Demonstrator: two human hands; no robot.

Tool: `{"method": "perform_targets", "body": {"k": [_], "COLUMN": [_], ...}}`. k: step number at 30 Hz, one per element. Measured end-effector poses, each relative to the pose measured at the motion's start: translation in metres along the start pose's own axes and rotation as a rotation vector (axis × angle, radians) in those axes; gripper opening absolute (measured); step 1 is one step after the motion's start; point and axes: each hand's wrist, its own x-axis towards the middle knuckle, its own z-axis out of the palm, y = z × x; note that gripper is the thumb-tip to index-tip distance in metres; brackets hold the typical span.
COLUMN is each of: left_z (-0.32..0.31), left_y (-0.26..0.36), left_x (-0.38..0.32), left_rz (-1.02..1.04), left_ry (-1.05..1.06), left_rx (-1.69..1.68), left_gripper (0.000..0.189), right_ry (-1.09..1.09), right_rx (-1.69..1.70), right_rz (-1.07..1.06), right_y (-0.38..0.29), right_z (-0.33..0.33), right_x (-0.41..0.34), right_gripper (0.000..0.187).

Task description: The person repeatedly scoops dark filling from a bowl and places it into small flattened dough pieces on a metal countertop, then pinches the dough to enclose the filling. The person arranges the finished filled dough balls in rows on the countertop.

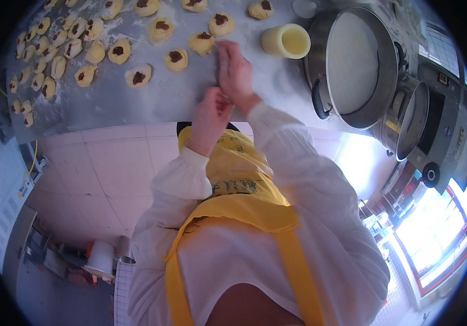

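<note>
Over the near part of a floured metal worktop [107, 108], my left hand [213, 116] has its fingers curled beside my right wrist; whether it holds anything is hidden. My right hand [234, 73] reaches further forward, fingers extended and close together, their tips beside a dough piece with dark brown filling [201, 43]. Nothing shows clearly in that hand, which is slightly blurred. Another filled dough piece [176, 60] lies to its left, and one more [221, 24] lies beyond the fingertips. Several similar pieces [118, 51] spread across the left side of the worktop.
Right of my hands, a pale yellow cylindrical container [270, 42] lies near a large round metal pan [386, 73] with black handles. A smaller metal pot [421, 118] stands further right, beside a grey machine [449, 122]. The worktop's near edge runs just below my hands.
</note>
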Motion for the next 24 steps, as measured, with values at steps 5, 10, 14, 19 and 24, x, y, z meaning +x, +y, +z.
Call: {"method": "perform_targets", "body": {"k": [5, 10, 14, 19, 24], "left_z": [0.000, -0.001, -0.002, -0.001, 0.001], "left_y": [-0.006, 0.000, 0.010, 0.004, -0.005], "left_x": [0.006, 0.009, 0.012, 0.023, 0.009], "left_rz": [-0.249, 0.245, -0.336, 0.271, -0.078], "left_ry": [-0.051, 0.020, -0.022, -0.004, 0.068], "left_rx": [-0.227, 0.267, -0.255, 0.309, -0.160], "left_gripper": [0.013, 0.014, 0.012, 0.010, 0.019], "right_ry": [0.057, -0.018, 0.164, 0.023, 0.010], "right_rx": [0.587, -0.264, 0.253, 0.086, -0.169], "right_rz": [0.135, -0.029, -0.044, 0.094, -0.258], "right_y": [0.002, -0.007, -0.005, 0.013, 0.023], "right_z": [0.006, 0.001, 0.001, -0.008, -0.013], "right_x": [0.006, 0.004, 0.009, 0.001, -0.003], "right_gripper": [0.022, 0.022, 0.021, 0.020, 0.027]}}
